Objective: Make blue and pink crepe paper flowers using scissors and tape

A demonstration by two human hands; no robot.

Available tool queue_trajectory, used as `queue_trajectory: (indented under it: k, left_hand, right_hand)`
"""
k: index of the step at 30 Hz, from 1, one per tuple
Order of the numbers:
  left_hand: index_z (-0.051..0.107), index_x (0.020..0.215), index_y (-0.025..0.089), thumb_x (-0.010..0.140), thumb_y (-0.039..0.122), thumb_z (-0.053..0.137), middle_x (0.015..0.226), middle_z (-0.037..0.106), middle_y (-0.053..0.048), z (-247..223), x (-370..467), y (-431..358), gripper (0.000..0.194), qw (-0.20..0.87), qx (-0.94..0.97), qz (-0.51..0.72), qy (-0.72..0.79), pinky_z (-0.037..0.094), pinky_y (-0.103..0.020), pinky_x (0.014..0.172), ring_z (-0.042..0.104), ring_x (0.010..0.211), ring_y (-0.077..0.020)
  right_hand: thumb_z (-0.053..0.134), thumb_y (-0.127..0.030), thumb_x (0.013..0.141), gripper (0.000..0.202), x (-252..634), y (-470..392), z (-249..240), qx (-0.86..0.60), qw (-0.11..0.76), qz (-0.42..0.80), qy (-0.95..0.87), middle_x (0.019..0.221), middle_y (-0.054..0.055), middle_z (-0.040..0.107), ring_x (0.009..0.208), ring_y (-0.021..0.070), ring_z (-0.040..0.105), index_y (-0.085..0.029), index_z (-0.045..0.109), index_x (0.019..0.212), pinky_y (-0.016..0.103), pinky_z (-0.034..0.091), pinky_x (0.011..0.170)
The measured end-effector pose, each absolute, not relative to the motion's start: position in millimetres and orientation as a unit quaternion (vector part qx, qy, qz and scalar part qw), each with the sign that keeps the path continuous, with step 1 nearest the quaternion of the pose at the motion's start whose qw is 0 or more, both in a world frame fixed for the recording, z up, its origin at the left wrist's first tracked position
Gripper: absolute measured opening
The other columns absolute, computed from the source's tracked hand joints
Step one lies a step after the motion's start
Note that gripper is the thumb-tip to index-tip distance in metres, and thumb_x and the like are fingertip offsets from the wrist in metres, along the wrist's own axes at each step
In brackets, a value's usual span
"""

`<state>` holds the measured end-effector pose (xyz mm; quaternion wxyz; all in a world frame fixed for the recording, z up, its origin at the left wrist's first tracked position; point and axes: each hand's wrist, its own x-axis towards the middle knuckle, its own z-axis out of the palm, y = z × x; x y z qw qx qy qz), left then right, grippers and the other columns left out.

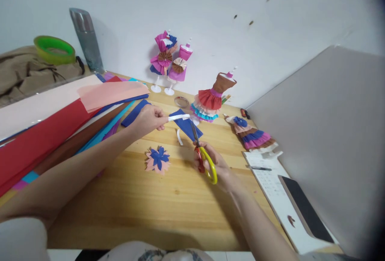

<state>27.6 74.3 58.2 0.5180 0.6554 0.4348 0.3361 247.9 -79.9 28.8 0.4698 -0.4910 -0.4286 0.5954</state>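
My left hand (150,118) pinches one end of a narrow white strip (178,117), which sticks out to the right. In my right hand (213,164) is a pair of scissors (209,165) with red and yellow handles, the blades pointing up near the strip's free end. Whether the blades touch the strip I cannot tell. Beneath them lies a blue piece of crepe paper (187,127). A short curved white strip (179,137) rests on the wood closer to me. Left of it is a cut paper flower (159,159) in blue over peach.
Coloured paper sheets (54,140) cover the left of the table (168,213). Small dress forms in paper dresses (215,92) stand along the wall. A tape roll (181,101) lies behind my hands. At right are a phone (305,209), a pen (260,168) and a notebook (270,200).
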Motion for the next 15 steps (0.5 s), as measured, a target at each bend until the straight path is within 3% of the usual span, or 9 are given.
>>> queue_trajectory:
  k: [5, 8, 15]
  left_hand:
    - [0.061, 0.058, 0.014, 0.075, 0.015, 0.063, 0.049, 0.063, 0.0, 58, 26, 73, 0.017, 0.471, 0.699, 0.336, 0.421, 0.048, -0.019, 0.049, 0.06, 0.046, -0.0103]
    - [0.062, 0.058, 0.015, 0.072, 0.015, 0.061, 0.05, 0.063, 0.001, 57, 24, 69, 0.014, 0.412, 0.753, 0.329, 0.394, 0.042, -0.018, 0.048, 0.059, 0.048, -0.0105]
    - [0.059, 0.052, 0.016, 0.071, 0.012, 0.055, 0.049, 0.055, 0.003, 73, 26, 52, 0.02, 0.313, 0.824, 0.293, 0.37, 0.033, -0.019, 0.049, 0.049, 0.05, -0.0089]
  right_hand:
    - [0.069, -0.067, 0.074, 0.054, 241, -60, 19, -0.511, 0.432, 0.577, -0.468, 0.069, -0.003, 0.056, 0.056, 0.0121, 0.052, -0.025, 0.044, 0.099, 0.025, 0.037, 0.051]
    - [0.064, -0.072, 0.074, 0.058, 239, -49, 12, -0.538, 0.435, 0.542, -0.476, 0.062, -0.006, 0.054, 0.048, 0.0106, 0.049, -0.024, 0.042, 0.098, 0.024, 0.035, 0.046]
    - [0.056, -0.071, 0.081, 0.051, 229, -47, 16, -0.594, 0.407, 0.48, -0.501, 0.044, -0.011, 0.048, 0.033, 0.0088, 0.041, -0.023, 0.043, 0.093, 0.02, 0.031, 0.035]
